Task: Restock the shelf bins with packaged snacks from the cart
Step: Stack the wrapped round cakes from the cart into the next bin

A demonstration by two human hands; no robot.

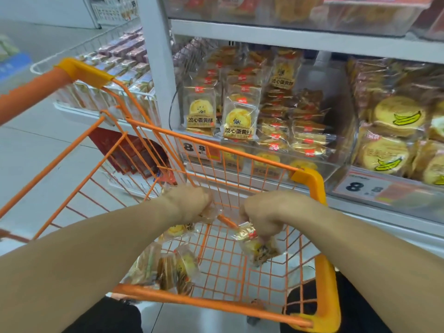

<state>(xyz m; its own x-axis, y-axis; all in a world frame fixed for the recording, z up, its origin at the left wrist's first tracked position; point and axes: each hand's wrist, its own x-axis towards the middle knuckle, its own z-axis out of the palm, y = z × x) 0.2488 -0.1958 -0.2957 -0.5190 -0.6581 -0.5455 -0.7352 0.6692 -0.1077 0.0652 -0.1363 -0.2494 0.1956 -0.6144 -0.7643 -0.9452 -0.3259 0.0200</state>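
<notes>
Both hands reach down into an orange wire cart point(310, 181) that stands just in front of a shelf. The left hand point(189, 200) has its fingers curled round a clear snack packet point(209, 212), held above the cart's floor near the far wall. The right hand point(266, 212) has its fingers pinched on the top edge of another snack packet point(254, 246), which hangs below the fist and shows a yellow pastry inside. More loose packets point(177, 267) lie in the near left corner of the cart, some leaning against its wall. Beyond the cart, on the far side, a clear shelf bin point(336, 164) holds rows of the same yellow pastry packets point(237, 118), several standing upright at its front. To the right, a neighbouring bin holds banana-printed cakes point(398, 116). Price tags point(360, 188) run along the shelf edge.
</notes>
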